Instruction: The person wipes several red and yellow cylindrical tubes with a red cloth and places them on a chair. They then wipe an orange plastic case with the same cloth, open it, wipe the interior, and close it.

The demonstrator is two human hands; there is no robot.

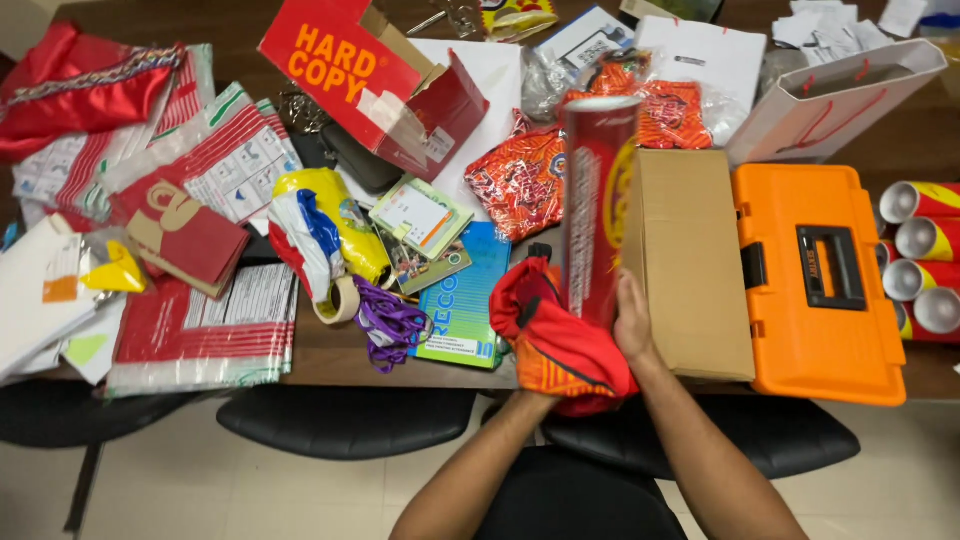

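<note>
Tall red tube (592, 205) upright, long axis vertical, in right hand (632, 325).

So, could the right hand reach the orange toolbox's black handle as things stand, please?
Probably not at once: the right hand grips the red tube, and the cardboard box lies between it and the orange toolbox.

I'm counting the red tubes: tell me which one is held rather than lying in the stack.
The tall red tube beside the cardboard box, held by the right hand. The four others lie stacked right of the orange toolbox.
</note>
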